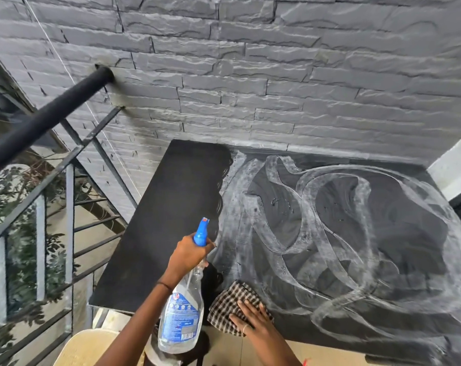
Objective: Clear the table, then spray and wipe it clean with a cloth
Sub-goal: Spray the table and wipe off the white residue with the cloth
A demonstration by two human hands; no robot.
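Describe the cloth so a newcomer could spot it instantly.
Find the dark table against the grey brick wall. At its near edge, the cloth lies under the right hand. It is brown-and-white checked; the neighbouring spray bottle is clear plastic.

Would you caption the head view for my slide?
Left hand aims bottle at streaky table; right hand presses cloth.

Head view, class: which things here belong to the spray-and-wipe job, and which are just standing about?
Part of the job:
spray bottle, gripped by the left hand
checked cloth, pressed flat under the right hand
black table, streaked with whitish smears

Just about:
metal railing
grey stone wall
beige chair
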